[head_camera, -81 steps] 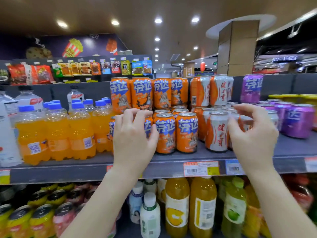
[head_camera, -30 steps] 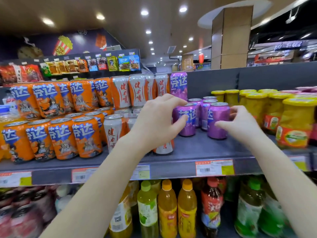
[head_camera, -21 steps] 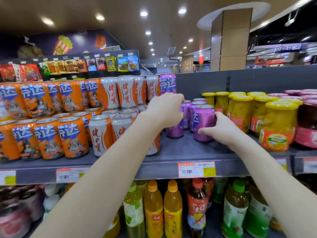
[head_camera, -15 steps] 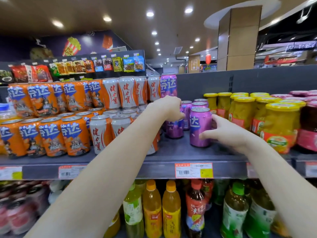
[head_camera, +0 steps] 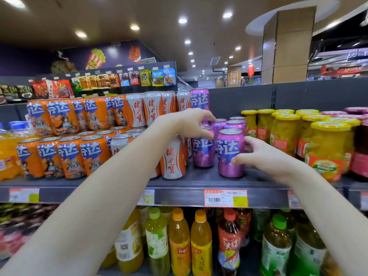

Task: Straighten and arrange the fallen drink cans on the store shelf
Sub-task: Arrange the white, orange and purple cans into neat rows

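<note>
Purple drink cans stand upright on the grey shelf (head_camera: pixel 199 182). My right hand (head_camera: pixel 264 156) grips the front right purple can (head_camera: pixel 229 154) from its right side. My left hand (head_camera: pixel 191 123) curls over the top of the purple can beside it (head_camera: pixel 203 152), thumb on its rim. Behind them are more purple cans (head_camera: pixel 235 124), and one purple can (head_camera: pixel 199 99) sits stacked higher up. White and orange cans (head_camera: pixel 172 162) and orange cans (head_camera: pixel 69 154) stand in rows to the left, with a second layer stacked on top.
Yellow-lidded fruit jars (head_camera: pixel 326 148) crowd the shelf right of the purple cans. Orange soda bottles (head_camera: pixel 8 156) stand at far left. Price tags (head_camera: pixel 226 198) line the shelf edge. Tea and juice bottles (head_camera: pixel 179 242) fill the shelf below.
The view and both hands shifted from the orange cans to the purple cans. The front right purple can has come forward toward the shelf edge in my right hand; my left hand settled on the neighbouring can.
</note>
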A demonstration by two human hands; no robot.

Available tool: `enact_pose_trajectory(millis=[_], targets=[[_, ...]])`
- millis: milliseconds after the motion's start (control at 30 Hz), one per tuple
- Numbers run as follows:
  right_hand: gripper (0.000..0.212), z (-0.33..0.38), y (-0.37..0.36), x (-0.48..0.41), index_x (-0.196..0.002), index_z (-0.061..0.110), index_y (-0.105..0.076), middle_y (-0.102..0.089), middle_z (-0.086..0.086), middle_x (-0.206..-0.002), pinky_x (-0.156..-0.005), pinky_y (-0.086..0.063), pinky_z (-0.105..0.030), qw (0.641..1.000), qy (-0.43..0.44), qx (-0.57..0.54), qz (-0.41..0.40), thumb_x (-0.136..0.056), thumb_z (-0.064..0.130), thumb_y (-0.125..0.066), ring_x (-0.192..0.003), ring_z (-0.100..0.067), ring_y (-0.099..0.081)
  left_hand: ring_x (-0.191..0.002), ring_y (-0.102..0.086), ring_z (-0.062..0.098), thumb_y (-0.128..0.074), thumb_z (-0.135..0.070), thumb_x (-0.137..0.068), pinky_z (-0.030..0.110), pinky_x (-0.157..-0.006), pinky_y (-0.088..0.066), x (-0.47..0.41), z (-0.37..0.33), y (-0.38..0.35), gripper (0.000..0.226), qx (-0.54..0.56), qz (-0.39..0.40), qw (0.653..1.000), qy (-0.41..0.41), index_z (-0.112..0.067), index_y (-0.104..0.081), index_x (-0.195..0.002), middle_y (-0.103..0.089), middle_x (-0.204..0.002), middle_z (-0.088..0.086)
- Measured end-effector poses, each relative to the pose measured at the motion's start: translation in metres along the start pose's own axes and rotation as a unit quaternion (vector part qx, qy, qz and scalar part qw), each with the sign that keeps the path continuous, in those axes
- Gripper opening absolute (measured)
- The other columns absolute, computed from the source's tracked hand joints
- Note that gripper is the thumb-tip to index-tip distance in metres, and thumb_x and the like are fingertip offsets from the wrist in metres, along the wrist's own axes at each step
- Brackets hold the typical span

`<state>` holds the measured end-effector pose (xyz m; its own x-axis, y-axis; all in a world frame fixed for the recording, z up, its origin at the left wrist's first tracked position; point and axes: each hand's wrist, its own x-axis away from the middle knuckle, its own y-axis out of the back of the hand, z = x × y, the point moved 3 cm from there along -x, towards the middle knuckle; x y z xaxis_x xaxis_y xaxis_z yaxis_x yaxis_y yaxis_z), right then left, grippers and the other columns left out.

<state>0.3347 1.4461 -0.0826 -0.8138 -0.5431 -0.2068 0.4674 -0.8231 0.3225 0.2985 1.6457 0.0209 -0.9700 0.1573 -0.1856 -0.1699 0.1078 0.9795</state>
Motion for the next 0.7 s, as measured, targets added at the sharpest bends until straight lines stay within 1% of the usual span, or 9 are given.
enact_pose_trajectory(millis=[67,133,233,300,333,400,467,533,700], targets=[[0.051,0.003,-0.001,0.003,-0.126,0.02,-0.061,-0.076,0.002,-0.114,-0.099,-0.054,-0.042,0.999,0.006,-0.017,0.033,-0.082,-0.004,-0.071,-0.111,-0.017,-0.071,-0.117,-0.053,0.015,-0.066,-0.049,-0.096,0.032,-0.096,-0.044,0.008,-0.004,0.003,0.062,-0.016,0.013,1.0,-0.014,-0.032,-0.045,-0.151,-0.052,-0.122,-0.009],[0.048,0.004,0.0,0.004,-0.125,0.019,-0.064,-0.076,-0.002,-0.116,-0.103,-0.052,-0.046,0.999,0.01,-0.015,0.044,-0.085,-0.006,-0.067,-0.112,-0.02,-0.07,-0.106,-0.053,0.012,-0.063,-0.053,-0.096,0.031,-0.092,-0.044,0.017,-0.007,0.005,0.059,-0.034,0.018,0.999,-0.028,-0.034,-0.048,-0.149,-0.049,-0.109,-0.014],[0.046,0.007,0.001,0.002,-0.124,0.023,-0.065,-0.076,0.001,-0.116,-0.103,-0.052,-0.047,0.999,0.016,0.0,0.042,-0.083,0.009,-0.078,-0.111,-0.018,-0.071,-0.108,-0.058,0.014,-0.06,-0.059,-0.095,0.035,-0.096,-0.048,0.027,-0.009,0.008,0.056,-0.046,0.03,0.998,-0.042,-0.039,-0.052,-0.146,-0.056,-0.114,-0.009],[0.057,0.007,0.001,0.0,-0.125,0.025,-0.064,-0.076,0.001,-0.116,-0.097,-0.055,-0.045,1.0,0.023,0.017,0.011,-0.074,0.02,-0.089,-0.107,-0.015,-0.072,-0.11,-0.06,0.016,-0.06,-0.062,-0.094,0.037,-0.096,-0.05,0.032,-0.009,0.009,0.054,-0.047,0.037,0.997,-0.044,-0.042,-0.053,-0.143,-0.059,-0.119,-0.007],[0.064,0.006,0.001,0.0,-0.126,0.024,-0.062,-0.075,0.0,-0.117,-0.095,-0.057,-0.044,1.0,0.024,0.015,-0.007,-0.069,0.022,-0.092,-0.107,-0.015,-0.072,-0.109,-0.06,0.015,-0.06,-0.062,-0.093,0.037,-0.095,-0.051,0.033,-0.008,0.009,0.053,-0.047,0.039,0.997,-0.043,-0.043,-0.054,-0.142,-0.059,-0.119,-0.007],[0.066,0.004,-0.002,-0.001,-0.128,0.022,-0.06,-0.074,-0.002,-0.119,-0.097,-0.056,-0.045,1.0,0.025,-0.003,-0.013,-0.07,0.016,-0.091,-0.108,-0.016,-0.071,-0.107,-0.059,0.013,-0.061,-0.063,-0.092,0.034,-0.091,-0.051,0.036,-0.004,0.01,0.052,-0.043,0.04,0.997,-0.041,-0.043,-0.056,-0.14,-0.056,-0.111,-0.013],[0.055,0.005,-0.008,-0.001,-0.128,0.019,-0.06,-0.075,-0.002,-0.118,-0.1,-0.055,-0.047,0.999,0.026,-0.022,0.005,-0.079,0.005,-0.08,-0.11,-0.018,-0.071,-0.102,-0.059,0.008,-0.061,-0.065,-0.091,0.031,-0.087,-0.051,0.039,0.0,0.011,0.052,-0.04,0.037,0.998,-0.037,-0.043,-0.057,-0.138,-0.053,-0.103,-0.021],[0.048,0.008,-0.012,0.0,-0.128,0.017,-0.061,-0.075,-0.003,-0.116,-0.101,-0.054,-0.047,0.999,0.03,-0.027,0.013,-0.084,-0.002,-0.071,-0.11,-0.019,-0.071,-0.096,-0.059,0.003,-0.061,-0.067,-0.089,0.029,-0.085,-0.052,0.04,0.004,0.012,0.054,-0.033,0.032,0.998,-0.033,-0.043,-0.058,-0.137,-0.054,-0.102,-0.023],[0.046,0.013,-0.013,0.0,-0.128,0.016,-0.063,-0.075,-0.003,-0.118,-0.102,-0.053,-0.046,0.999,0.032,-0.024,0.033,-0.086,-0.003,-0.068,-0.113,-0.019,-0.07,-0.092,-0.055,0.002,-0.062,-0.071,-0.086,0.029,-0.087,-0.048,0.039,0.006,0.009,0.058,-0.02,0.019,0.999,-0.034,-0.043,-0.058,-0.137,-0.049,-0.1,-0.028]])
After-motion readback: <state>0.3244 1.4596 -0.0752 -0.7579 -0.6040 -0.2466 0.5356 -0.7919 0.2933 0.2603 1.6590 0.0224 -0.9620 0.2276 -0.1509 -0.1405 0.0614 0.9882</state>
